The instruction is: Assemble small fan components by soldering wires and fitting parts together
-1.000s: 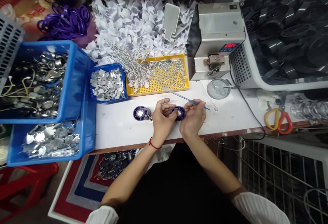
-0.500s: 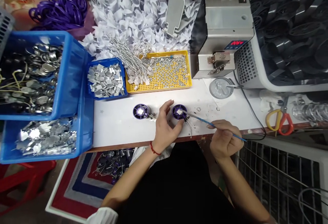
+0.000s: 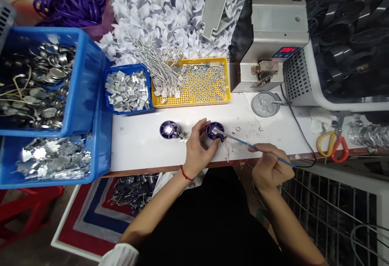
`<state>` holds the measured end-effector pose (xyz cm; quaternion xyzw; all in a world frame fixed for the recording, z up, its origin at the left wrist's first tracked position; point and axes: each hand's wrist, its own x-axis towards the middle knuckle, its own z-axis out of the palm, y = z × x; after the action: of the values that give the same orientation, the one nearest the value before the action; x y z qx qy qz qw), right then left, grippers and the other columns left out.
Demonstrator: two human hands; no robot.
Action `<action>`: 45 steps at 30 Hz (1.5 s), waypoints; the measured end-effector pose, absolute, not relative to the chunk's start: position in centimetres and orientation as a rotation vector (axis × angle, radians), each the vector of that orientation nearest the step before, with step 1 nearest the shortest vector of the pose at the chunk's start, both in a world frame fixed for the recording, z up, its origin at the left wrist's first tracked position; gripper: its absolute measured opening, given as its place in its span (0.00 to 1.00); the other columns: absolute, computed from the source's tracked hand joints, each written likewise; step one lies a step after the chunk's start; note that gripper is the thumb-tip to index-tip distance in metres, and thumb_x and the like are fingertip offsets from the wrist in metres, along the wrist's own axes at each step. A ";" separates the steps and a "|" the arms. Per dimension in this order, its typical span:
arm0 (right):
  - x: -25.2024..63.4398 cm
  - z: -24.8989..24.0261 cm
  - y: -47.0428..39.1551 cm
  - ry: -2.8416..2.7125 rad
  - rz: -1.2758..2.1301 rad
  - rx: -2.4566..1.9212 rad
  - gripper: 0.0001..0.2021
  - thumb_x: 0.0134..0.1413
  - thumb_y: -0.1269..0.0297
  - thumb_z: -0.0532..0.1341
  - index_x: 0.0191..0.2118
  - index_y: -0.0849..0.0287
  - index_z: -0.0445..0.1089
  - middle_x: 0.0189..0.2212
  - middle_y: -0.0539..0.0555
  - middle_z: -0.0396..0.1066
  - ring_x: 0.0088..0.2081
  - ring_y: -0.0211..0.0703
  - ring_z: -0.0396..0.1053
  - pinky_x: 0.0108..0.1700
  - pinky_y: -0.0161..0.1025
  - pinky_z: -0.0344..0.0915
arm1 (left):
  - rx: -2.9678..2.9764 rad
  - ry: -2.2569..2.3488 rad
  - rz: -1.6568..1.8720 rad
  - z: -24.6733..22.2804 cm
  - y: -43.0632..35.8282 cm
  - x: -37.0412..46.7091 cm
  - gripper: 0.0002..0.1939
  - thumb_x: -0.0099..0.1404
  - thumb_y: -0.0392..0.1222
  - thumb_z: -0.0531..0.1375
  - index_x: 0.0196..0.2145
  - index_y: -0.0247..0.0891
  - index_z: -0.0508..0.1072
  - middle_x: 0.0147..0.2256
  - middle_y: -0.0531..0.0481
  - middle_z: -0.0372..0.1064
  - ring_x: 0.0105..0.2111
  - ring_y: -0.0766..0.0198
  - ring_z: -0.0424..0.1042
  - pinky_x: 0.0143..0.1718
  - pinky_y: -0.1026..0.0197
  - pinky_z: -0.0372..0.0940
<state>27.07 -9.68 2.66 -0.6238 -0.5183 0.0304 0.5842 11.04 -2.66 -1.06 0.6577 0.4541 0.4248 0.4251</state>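
Note:
My left hand [image 3: 199,148] curls its thumb and fingers around a round purple-and-black part [image 3: 210,135] on the white table. My right hand [image 3: 272,165] pinches a thin blue brush [image 3: 247,144], whose tip touches the pale piece at the middle of that part. A second purple round part [image 3: 165,135] with a white square on top stands to the left, with short wires at its side. Thin wires also trail from the held part toward the table's front edge.
Behind are a yellow tray [image 3: 194,104] of small metal pieces, a small blue tray [image 3: 127,113], a machine [image 3: 278,35] and a round dish [image 3: 265,104]. Blue bins [image 3: 88,91] stand left; scissors [image 3: 339,148] and a white basket [image 3: 299,73] are right.
The camera view has shifted slightly. My left hand still holds the round part, and the brush tip has stayed on its pale centre piece.

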 end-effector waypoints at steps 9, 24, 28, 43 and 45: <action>27.0 3.7 -9.3 -1.461 0.065 -1.403 0.08 0.61 0.73 0.55 0.38 0.60 0.72 0.26 0.52 0.73 0.29 0.42 0.73 0.29 0.39 0.68 | 1.617 1.134 1.056 -1.0 -2.8 11.0 0.32 0.61 0.39 0.65 0.59 0.41 0.57 0.53 0.42 0.67 0.53 0.57 0.69 0.57 0.50 0.67; 26.6 9.6 -5.8 -2.090 -0.033 -1.426 0.07 0.64 0.72 0.54 0.34 0.59 0.65 0.22 0.50 0.71 0.24 0.36 0.67 0.29 0.34 0.64 | 1.630 1.126 1.086 -1.0 -2.8 11.1 0.32 0.61 0.41 0.65 0.59 0.41 0.57 0.53 0.42 0.67 0.53 0.57 0.69 0.56 0.51 0.67; 27.5 9.3 -5.9 -2.063 -0.007 -1.418 0.08 0.63 0.73 0.54 0.34 0.57 0.66 0.24 0.49 0.72 0.26 0.36 0.69 0.30 0.34 0.65 | 1.617 1.122 1.078 -1.1 -2.8 11.1 0.32 0.61 0.42 0.65 0.59 0.41 0.57 0.53 0.42 0.67 0.53 0.57 0.69 0.56 0.50 0.67; 28.8 5.5 -8.2 -1.759 0.017 -1.342 0.09 0.64 0.71 0.52 0.34 0.59 0.68 0.23 0.51 0.72 0.27 0.39 0.72 0.28 0.37 0.68 | 1.624 1.143 1.059 -1.2 -2.9 11.1 0.32 0.61 0.43 0.65 0.59 0.42 0.57 0.53 0.42 0.67 0.53 0.56 0.70 0.56 0.51 0.68; 28.8 4.8 -8.6 -1.710 0.026 -1.322 0.09 0.65 0.70 0.53 0.35 0.59 0.69 0.23 0.52 0.72 0.27 0.40 0.72 0.27 0.37 0.68 | 1.623 1.147 1.074 -1.3 -2.9 11.2 0.32 0.61 0.43 0.65 0.59 0.41 0.57 0.53 0.42 0.67 0.53 0.57 0.70 0.56 0.51 0.68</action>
<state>28.80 -8.58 4.78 -0.5395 -0.6981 0.0107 0.4707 11.21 -2.89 -1.28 0.6496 0.4590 0.4301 0.4271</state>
